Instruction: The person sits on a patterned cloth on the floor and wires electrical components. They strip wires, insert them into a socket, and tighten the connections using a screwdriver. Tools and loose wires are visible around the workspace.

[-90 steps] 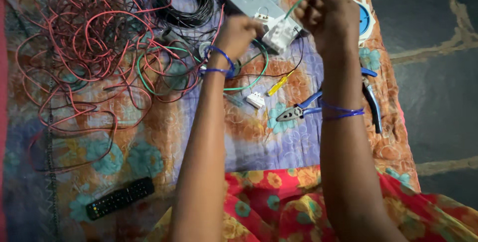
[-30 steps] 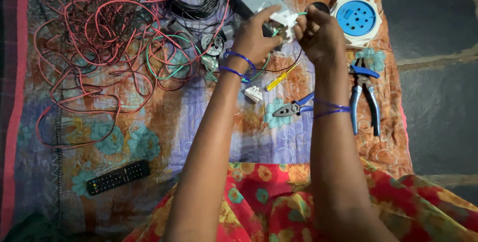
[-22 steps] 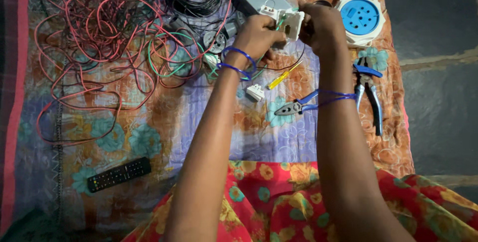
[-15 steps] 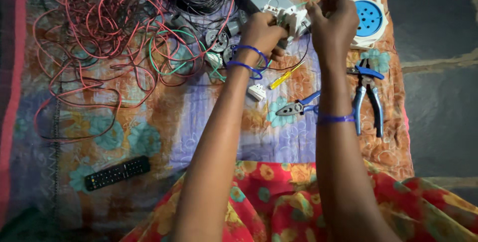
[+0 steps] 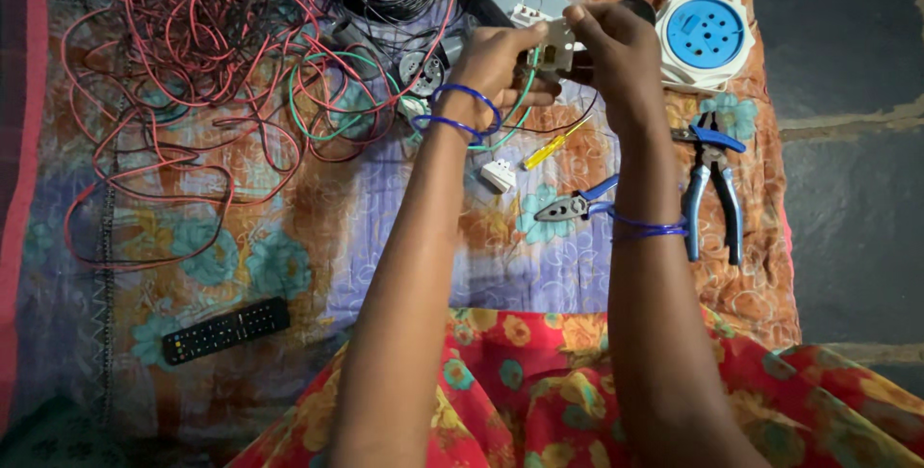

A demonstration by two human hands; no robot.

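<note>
Wiring step: my left hand [image 5: 496, 64] and right hand [image 5: 616, 39] both grip the white switch module [image 5: 551, 39]; next, seating its green wire [image 5: 515, 117] needs steady fingertips.

A patterned cloth [image 5: 289, 266] carries tangled wires [image 5: 192, 73] toward its far left corner, a remote [image 5: 225, 329] by its near edge, pliers [image 5: 710, 184] along its right edge.

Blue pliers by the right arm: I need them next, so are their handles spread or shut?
Spread. The blue pliers lie on the cloth with a clear gap between the handles.
</note>
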